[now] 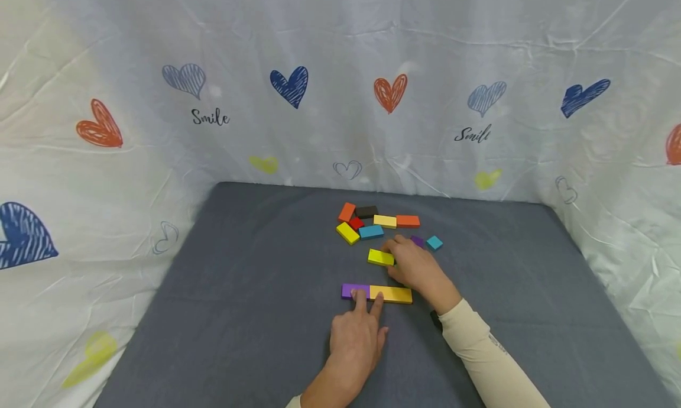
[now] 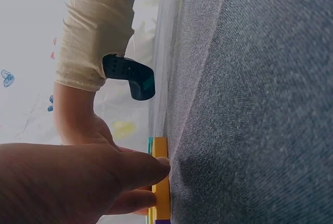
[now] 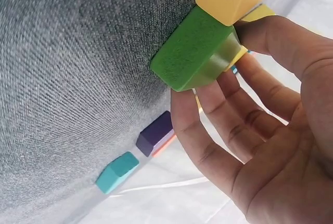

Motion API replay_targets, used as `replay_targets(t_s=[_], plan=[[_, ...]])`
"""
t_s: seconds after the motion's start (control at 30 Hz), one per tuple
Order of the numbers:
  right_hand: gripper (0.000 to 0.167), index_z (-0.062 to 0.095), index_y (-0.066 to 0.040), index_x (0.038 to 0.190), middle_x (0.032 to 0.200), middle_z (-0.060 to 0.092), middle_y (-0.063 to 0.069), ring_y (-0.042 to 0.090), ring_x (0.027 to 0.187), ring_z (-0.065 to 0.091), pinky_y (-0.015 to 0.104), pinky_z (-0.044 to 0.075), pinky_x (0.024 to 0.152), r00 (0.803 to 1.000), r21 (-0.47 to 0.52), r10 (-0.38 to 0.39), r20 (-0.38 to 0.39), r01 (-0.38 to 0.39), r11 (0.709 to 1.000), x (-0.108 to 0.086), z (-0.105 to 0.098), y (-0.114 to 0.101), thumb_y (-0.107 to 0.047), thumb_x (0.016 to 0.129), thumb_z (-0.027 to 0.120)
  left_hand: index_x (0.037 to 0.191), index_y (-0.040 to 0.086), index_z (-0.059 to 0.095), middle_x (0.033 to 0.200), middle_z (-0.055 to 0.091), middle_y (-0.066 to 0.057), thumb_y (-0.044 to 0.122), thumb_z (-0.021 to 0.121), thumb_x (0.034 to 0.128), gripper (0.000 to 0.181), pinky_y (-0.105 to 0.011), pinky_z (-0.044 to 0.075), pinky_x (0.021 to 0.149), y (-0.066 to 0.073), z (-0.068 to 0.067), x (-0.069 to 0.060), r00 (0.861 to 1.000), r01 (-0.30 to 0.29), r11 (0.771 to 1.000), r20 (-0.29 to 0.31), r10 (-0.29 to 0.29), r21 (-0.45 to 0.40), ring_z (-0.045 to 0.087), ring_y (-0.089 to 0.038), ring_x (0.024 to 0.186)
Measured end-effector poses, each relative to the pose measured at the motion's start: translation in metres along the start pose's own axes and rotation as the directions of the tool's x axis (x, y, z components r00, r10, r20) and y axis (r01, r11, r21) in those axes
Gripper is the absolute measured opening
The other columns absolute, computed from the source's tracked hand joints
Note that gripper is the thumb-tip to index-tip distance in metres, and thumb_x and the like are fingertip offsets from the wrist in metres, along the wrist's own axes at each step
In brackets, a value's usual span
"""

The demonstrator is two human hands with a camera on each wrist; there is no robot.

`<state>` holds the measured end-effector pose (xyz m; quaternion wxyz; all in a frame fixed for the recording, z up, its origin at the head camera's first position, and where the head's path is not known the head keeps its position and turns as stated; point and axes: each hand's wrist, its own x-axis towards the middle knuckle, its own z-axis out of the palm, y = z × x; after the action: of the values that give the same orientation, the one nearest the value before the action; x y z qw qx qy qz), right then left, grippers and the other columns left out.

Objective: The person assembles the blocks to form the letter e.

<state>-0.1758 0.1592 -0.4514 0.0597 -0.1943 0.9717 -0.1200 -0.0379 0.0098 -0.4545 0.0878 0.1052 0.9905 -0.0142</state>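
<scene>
A purple block [image 1: 354, 288] and an orange-yellow block [image 1: 396, 295] lie end to end in a row. My left hand [image 1: 355, 337] touches this row with two extended fingertips, one at the purple block and one at the orange-yellow block. Farther back, my right hand [image 1: 417, 268] pinches a green block [image 3: 190, 50] between thumb and fingers, close to the cloth. In the head view that hand mostly hides the green block. Left of it lies a bright yellow block [image 1: 380, 257].
Behind the hands several blocks lie grouped, among them a blue block [image 1: 371, 232], a black block [image 1: 366, 211] and an orange block [image 1: 408, 221]. A teal block [image 1: 434, 243] and another purple block [image 3: 156, 133] lie beyond the right hand. A printed curtain [image 1: 340, 130] borders the grey cloth.
</scene>
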Motion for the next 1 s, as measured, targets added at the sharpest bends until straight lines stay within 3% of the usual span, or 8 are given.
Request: replay_targets(t_s=[0.3,0.5,0.83,1.0], plan=[[0.04,0.072,-0.009,0.126,0.111,0.065,0.006,0.02,0.087,0.061,0.043,0.059,0.084,1.0,-0.01,-0.005,0.006,0.005,1.0,-0.002,-0.001,0.002,-0.016,0.09,0.086,0.159,0.039,0.049,0.15,0.051,-0.013,0.062,0.064,0.0998,0.066,-0.032,0.041,0.046,0.0,0.0,0.001,1.0,0.002,1.0,0.012,-0.002,-0.027,0.046,-0.015,0.048],[0.043,0.071,-0.01,0.13,0.115,0.066,0.006,0.02,0.093,0.063,0.045,0.059,0.087,1.0,0.0,-0.003,0.007,0.003,1.0,-0.005,-0.002,0.004,-0.02,0.091,0.085,0.159,0.038,0.049,0.149,0.052,-0.014,0.062,0.063,0.0998,0.065,-0.032,0.041,0.046,0.0,-0.001,0.001,1.0,-0.004,1.0,-0.011,0.004,-0.018,0.045,-0.015,0.047],[0.047,0.071,-0.011,0.133,0.124,0.067,0.006,0.024,0.113,0.067,0.05,0.055,0.1,1.0,0.089,0.01,0.024,-0.012,0.996,-0.005,-0.004,0.012,-0.043,0.099,0.075,0.158,0.038,0.051,0.148,0.054,-0.015,0.062,0.064,0.0992,0.065,-0.032,0.043,0.046,0.0,0.001,0.0,0.999,-0.003,1.0,-0.045,0.003,-0.011,0.045,-0.015,0.048],[0.04,0.073,-0.01,0.128,0.122,0.071,0.007,0.025,0.108,0.07,0.05,0.058,0.091,0.996,0.092,0.001,-0.089,0.007,0.996,-0.006,-0.008,0.021,-0.041,0.102,0.071,0.157,0.038,0.052,0.147,0.054,-0.016,0.062,0.064,0.0994,0.064,-0.032,0.043,0.046,0.0,0.002,0.0,0.998,-0.003,1.0,-0.06,0.003,-0.003,0.045,-0.015,0.048]])
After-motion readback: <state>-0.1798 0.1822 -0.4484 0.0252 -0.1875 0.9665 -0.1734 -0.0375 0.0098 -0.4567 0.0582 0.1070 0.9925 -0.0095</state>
